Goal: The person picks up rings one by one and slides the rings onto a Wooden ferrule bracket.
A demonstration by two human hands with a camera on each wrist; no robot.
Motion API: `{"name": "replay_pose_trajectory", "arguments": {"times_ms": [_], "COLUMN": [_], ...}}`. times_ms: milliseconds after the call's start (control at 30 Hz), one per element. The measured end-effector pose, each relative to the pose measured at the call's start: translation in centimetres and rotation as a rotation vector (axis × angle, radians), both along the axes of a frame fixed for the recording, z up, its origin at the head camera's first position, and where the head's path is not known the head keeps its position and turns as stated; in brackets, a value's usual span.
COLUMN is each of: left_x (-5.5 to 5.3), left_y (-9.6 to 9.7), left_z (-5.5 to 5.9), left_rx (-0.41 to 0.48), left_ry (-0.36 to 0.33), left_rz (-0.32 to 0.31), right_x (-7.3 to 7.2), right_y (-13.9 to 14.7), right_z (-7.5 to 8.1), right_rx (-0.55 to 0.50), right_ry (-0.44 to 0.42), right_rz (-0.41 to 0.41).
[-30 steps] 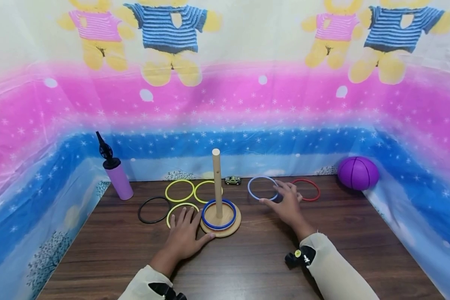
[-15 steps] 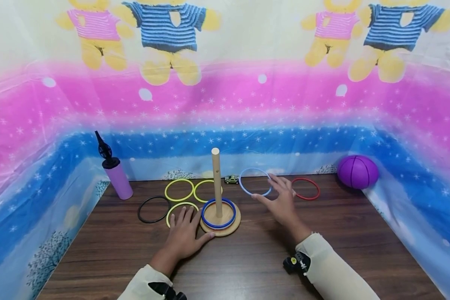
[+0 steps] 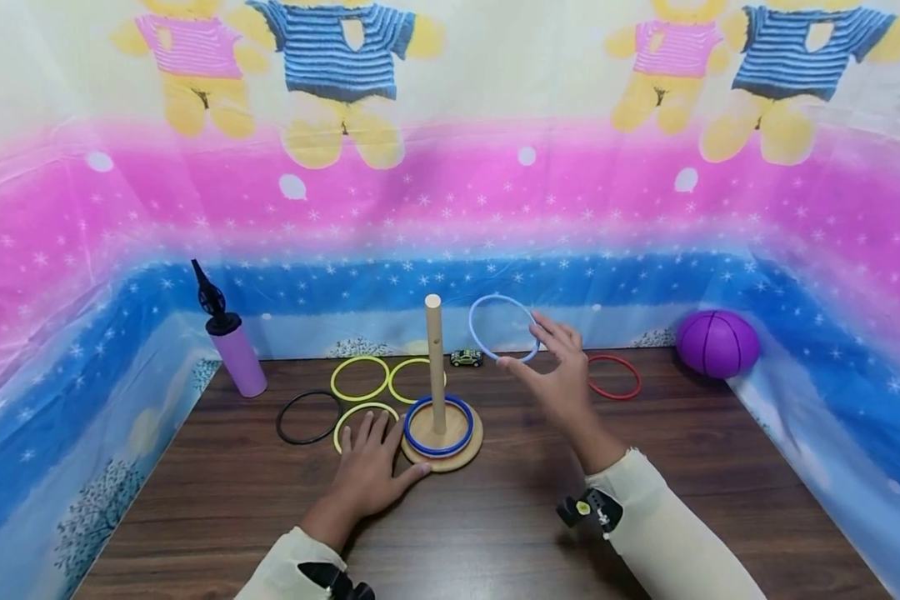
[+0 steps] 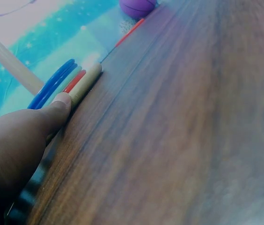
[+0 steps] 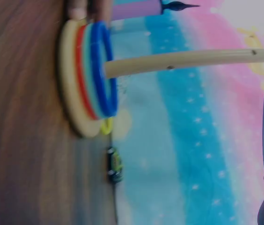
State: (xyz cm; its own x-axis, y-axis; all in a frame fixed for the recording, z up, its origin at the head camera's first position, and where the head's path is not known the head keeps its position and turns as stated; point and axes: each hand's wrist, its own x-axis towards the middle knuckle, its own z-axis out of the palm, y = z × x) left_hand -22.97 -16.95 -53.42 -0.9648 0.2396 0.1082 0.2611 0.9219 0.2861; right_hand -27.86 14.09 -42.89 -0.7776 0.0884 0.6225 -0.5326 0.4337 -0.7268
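My right hand point(image 3: 566, 379) pinches a light blue ring point(image 3: 482, 340) at its right side. The ring is tilted, up off the table, to the right of a wooden peg point(image 3: 436, 358) and not around it. Upright on a round wooden base point(image 3: 471, 450), the peg has blue rings point(image 3: 468, 417) around its foot. Beneath them, the right wrist view shows a pale teal ring point(image 5: 89, 70) and a red ring point(image 5: 81, 61). My left hand point(image 3: 370, 467) lies with fingers spread beside the base, thumb touching its edge. Its fingertips are over a yellow ring point(image 3: 339, 425).
Two more yellow rings point(image 3: 360, 399) point(image 3: 408, 402) and a black ring point(image 3: 280, 421) lie left of the peg. A toy car point(image 3: 466, 358) is behind it. Farther right are a red ring point(image 3: 637, 383) and a purple ball point(image 3: 717, 344). A purple hand pump point(image 3: 237, 362) stands at left.
My right hand has lifted the light blue ring from the table, raising it and carrying it left toward the peg. The left hand has stayed in place.
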Motion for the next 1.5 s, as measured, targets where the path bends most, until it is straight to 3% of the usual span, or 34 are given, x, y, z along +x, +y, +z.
{"name": "replay_pose_trajectory", "arguments": {"times_ms": [300, 500, 733, 1000, 1167, 1500], "left_x": [-0.1, -0.1, 0.0, 0.0, -0.1, -0.1], "left_y": [-0.2, -0.1, 0.0, 0.0, 0.0, 0.0], "left_z": [-0.2, -0.2, 0.0, 0.0, -0.1, -0.1], "left_rx": [-0.012, -0.01, -0.002, -0.004, -0.002, -0.011], "left_ry": [-0.006, -0.011, -0.019, -0.003, 0.004, -0.011], "left_rz": [0.004, 0.007, 0.003, -0.002, -0.004, -0.006], "right_x": [0.9, 1.7, 1.6, 1.5, 1.5, 1.4], "right_y": [-1.5, -2.8, -4.2, -5.2, -5.4, -5.5], "right_z": [2.9, 4.6, 5.2, 4.9, 4.6, 1.7], "right_rx": [-0.14, -0.183, -0.157, -0.025, 0.059, 0.166], "right_ry": [0.132, 0.14, 0.144, 0.127, 0.058, -0.057], "right_rz": [0.041, 0.093, 0.122, 0.19, 0.218, 0.226]}}
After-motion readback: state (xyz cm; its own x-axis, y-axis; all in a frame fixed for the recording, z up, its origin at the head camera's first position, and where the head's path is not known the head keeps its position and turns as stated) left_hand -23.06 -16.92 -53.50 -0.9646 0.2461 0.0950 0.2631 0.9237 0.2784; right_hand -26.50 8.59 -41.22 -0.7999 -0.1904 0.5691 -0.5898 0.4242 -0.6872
